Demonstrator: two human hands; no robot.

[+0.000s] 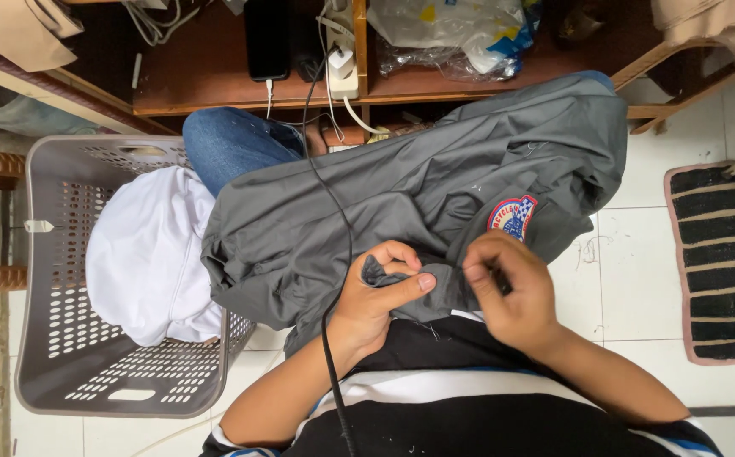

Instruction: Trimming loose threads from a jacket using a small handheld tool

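A grey shirt lies spread over the person's lap, its bulk reaching up toward the wooden shelf and its left side hanging over the right rim of the laundry basket. A round embroidered patch in red, white and blue sits on the cloth near the right hand. The left hand has its grip pressed together on a bunched fold of the shirt's near edge, thumb laid across the fingers. The right hand is just beside it, its fingertips pinched on the same edge of cloth; whether anything small is held between them cannot be told. A thin black cable runs down from the shelf, across the shirt and past the left wrist.

The grey perforated basket stands on the white tiled floor to the left and holds a white garment. A knee in blue jeans shows above the shirt. On the shelf lie a dark phone, a white power strip and a crumpled plastic bag. A striped mat lies at the right edge of the floor.
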